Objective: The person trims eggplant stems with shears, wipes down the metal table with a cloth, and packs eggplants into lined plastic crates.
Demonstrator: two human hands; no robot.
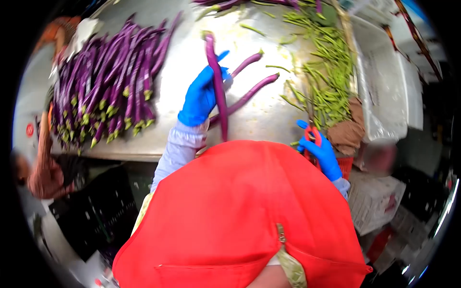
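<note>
My left hand, in a blue glove, is closed around a long purple eggplant with its green stem end pointing away from me. Two more eggplants lie just right of that hand: a nearer eggplant and a farther eggplant, partly hidden by the hand. My right hand, also gloved in blue, grips red-handled scissors, their blades pointing away from me. Green stem pieces are heaped beyond the scissors. On the left lies a big pile of eggplants.
Everything lies on a metal table. More eggplants are at its far edge. A brown cloth and a white plastic bin stand at the right. A black crate is below left, near another person.
</note>
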